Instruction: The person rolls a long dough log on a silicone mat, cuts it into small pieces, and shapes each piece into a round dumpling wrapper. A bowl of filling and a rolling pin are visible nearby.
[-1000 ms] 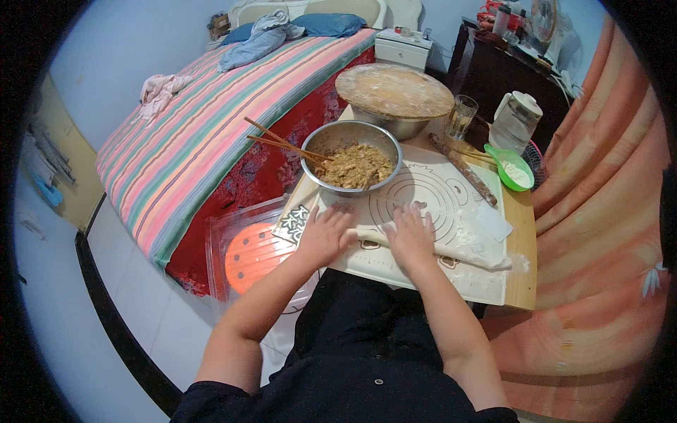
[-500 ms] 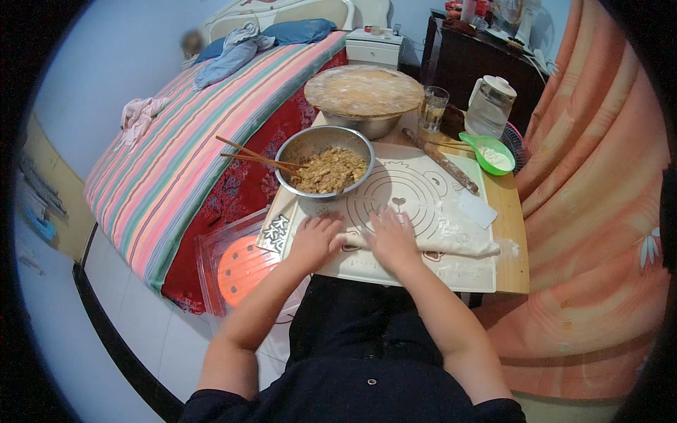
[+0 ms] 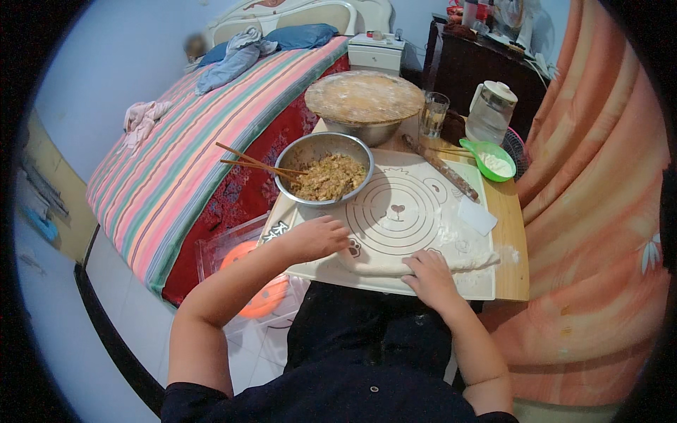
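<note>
"Where do we have the right hand [image 3: 429, 275]?"

"On the dough [image 3: 462, 264], near the close edge of the mat [image 3: 384, 211]. We see its fingers bent and a little apart, the thumb set away from them. Whether they pinch the dough, we cannot tell."

"How does the dough lie from there?"

"As a long pale roll, crosswise. We can follow it out to the right of those fingers, and to their left as well, toward the left hand [image 3: 321, 237]."

"And the left fingers?"

"Bent, close together, pointing right, just by the dough's left end. We cannot tell if they touch it."

"What do we find past the fingertips?"

"Ahead of the right fingers and to their right, a white card [image 3: 477, 216]. Beyond the left ones, a bowl [image 3: 317, 144] of brown filling [image 3: 331, 176], with chopsticks [image 3: 257, 163] over its left rim. Well ahead of the right fingers lies the rolling pin [image 3: 450, 174], slanted, and right of that a green scoop [image 3: 476, 149] of flour [image 3: 497, 163]."

"Farther still?"

"Past the scoop, a jug [image 3: 488, 116]; left of that, a glass [image 3: 434, 120], then a floury round board [image 3: 367, 94]. Far beyond the left fingers, we have the striped bed [image 3: 176, 162]."
</note>
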